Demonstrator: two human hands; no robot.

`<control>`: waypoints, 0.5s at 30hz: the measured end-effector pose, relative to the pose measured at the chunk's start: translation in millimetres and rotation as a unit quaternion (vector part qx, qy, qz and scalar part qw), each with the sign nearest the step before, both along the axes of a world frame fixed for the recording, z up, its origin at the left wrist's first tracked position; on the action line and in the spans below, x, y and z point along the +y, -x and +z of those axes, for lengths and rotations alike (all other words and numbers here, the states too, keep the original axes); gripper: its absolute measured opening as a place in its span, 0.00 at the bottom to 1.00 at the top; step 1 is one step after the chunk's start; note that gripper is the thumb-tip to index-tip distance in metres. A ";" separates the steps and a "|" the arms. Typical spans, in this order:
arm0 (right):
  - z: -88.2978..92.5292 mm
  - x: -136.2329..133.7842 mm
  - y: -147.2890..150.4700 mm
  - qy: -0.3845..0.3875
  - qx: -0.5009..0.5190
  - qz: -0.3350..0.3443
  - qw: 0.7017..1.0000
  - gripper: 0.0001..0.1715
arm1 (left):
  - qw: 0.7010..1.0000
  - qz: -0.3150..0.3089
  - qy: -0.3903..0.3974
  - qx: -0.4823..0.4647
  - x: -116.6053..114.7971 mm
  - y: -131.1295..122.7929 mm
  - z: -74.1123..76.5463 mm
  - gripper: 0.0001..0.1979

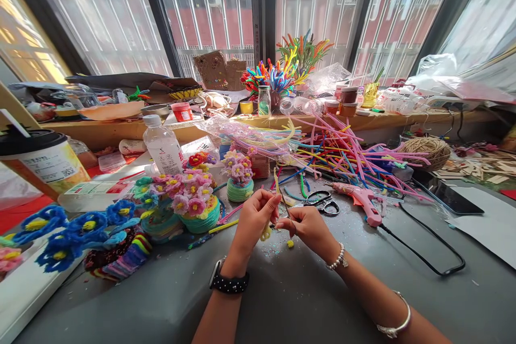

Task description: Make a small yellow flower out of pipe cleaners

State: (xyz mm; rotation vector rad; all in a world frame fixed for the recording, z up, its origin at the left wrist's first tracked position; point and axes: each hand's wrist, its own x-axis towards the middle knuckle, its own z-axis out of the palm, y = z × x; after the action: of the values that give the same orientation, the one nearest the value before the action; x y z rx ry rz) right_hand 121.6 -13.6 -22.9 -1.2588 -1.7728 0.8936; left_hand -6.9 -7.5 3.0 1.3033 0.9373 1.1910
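Observation:
My left hand and my right hand meet over the grey table, both pinched on a thin yellow pipe cleaner that sticks up between them. A small curled yellow piece hangs under my left fingers. A tiny yellow scrap lies on the table just below my right hand. Black scissors lie just beyond my right hand.
Pipe-cleaner flower pots and blue flowers crowd the left. A pink glue gun with a black cord, a heap of loose pipe cleaners, a twine ball, a phone, a water bottle and a cup surround the work spot.

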 end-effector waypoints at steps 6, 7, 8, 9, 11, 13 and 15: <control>6.1 -2.4 -2.5 0.009 -0.020 0.074 0.997 0.39 | 1.000 -0.010 0.004 -0.004 -0.5 -0.4 -0.4 0.11; 6.6 -2.5 -3.1 0.007 -0.023 0.087 0.996 0.40 | 1.000 -0.015 0.007 -0.004 -0.4 -0.4 -0.8 0.11; 6.8 -2.4 -3.7 0.006 -0.027 0.096 0.995 0.40 | 1.000 -0.019 0.008 -0.002 -0.3 -0.4 -1.2 0.11; 6.8 -2.2 -4.1 0.006 -0.033 0.102 0.994 0.40 | 1.000 -0.023 0.008 0.000 -0.3 -0.4 -1.6 0.12; 6.2 -1.3 -4.9 0.009 -0.040 0.107 0.993 0.40 | 1.000 -0.026 0.006 0.004 -0.2 -0.5 -2.0 0.12; 5.5 -0.5 -5.4 0.010 -0.037 0.103 0.994 0.38 | 1.000 -0.026 0.004 0.009 -0.3 -0.6 -1.9 0.12; 5.1 0.3 -5.8 0.011 -0.025 0.092 0.995 0.35 | 1.000 -0.025 0.006 0.010 -0.3 -0.6 -1.4 0.12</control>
State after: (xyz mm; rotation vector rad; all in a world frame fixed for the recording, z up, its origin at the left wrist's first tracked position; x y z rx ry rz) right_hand 127.5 -13.3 -17.8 -1.1526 -1.9481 0.9943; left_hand -6.3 -7.8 1.6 1.3244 0.9201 1.1336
